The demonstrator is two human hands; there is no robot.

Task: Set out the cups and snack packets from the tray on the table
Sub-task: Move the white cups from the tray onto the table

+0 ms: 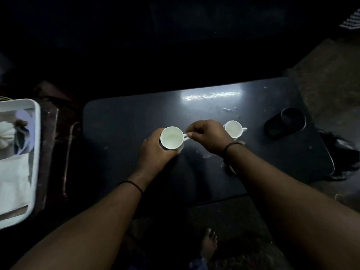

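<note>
My left grip [155, 151] wraps the near side of a white cup [172, 137] on the dark worktop [120, 121]; my right grip [207, 134] pinches its handle. A second cup [233, 129] stands just beyond my right grip; the tray [36, 133] sits far left.

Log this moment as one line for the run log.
left hand grips cup | right hand pinches its handle | second cup on table | tray left
</note>
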